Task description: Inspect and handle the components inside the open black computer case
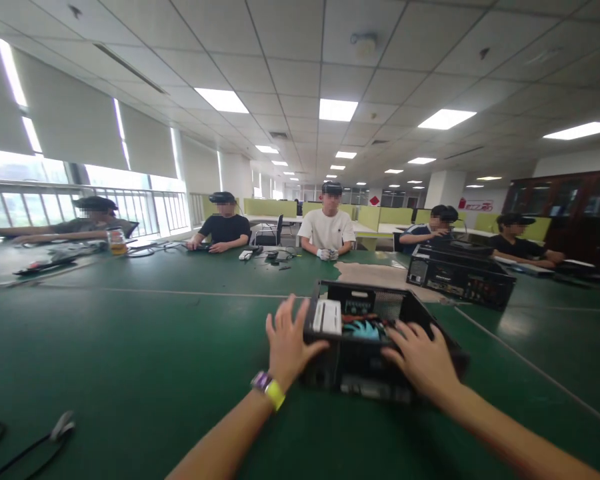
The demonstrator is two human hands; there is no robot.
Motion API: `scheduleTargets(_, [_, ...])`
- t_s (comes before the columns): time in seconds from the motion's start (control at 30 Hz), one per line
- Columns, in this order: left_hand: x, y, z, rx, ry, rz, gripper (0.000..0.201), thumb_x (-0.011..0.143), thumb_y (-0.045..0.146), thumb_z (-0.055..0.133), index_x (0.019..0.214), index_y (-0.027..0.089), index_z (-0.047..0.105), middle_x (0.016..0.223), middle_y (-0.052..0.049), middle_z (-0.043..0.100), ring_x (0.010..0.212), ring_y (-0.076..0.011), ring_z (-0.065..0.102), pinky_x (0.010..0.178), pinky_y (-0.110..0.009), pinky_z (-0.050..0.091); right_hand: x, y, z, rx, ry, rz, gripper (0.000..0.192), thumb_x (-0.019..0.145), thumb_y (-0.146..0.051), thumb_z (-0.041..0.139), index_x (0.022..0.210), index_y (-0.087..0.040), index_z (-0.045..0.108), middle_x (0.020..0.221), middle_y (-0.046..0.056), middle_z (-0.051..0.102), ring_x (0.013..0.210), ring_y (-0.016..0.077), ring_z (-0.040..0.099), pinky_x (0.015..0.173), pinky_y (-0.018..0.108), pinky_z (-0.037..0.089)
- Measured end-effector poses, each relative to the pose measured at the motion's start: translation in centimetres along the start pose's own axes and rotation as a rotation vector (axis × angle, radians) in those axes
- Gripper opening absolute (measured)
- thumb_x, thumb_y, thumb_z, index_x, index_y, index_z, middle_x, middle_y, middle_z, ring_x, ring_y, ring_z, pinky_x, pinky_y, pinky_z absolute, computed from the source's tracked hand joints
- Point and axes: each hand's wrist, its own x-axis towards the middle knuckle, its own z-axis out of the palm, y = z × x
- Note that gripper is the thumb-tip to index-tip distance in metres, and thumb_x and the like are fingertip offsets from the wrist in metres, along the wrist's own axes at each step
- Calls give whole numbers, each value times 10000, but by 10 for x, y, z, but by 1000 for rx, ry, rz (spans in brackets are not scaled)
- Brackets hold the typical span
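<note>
Black sheet metal forms the open computer case (375,340), lying just right of centre in the lower frame on the green bench (130,347). Its long axis runs away from the camera, angled toward the upper left, open side up. Inside show a white rectangular block and a teal fan. Left hand (287,343) presses flat on the case's left wall, fingers spread, grip released. Right hand (420,357) rests on the near right edge, fingers curled inside; its grip I cannot tell. Bare felt-like bench lies wide to the left; a second case (460,275) sits well apart, upper right.
</note>
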Motion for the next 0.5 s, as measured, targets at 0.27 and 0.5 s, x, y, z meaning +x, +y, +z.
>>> scheduleTargets(0.27, [62,44,29,87,-53,-166,844,818,229,594,1500,338,110,1598,-79,0,1434,-347,96,1055,-665,200,86,-122,13,27,-144,-31,370,880,-270,438,1237,-223,523,1314,133,508,1247,290,401,1010,510,288])
scheduleTargets(0.5, [-9,-10,13,-6,-320,-158,283,781,417,620,949,201,694,970,-96,688,922,-235,623,795,-337,460,-18,-78,48,235,-313,-57,530,798,-372,587,1283,-175,503,1296,133,541,1206,298,463,957,413,391])
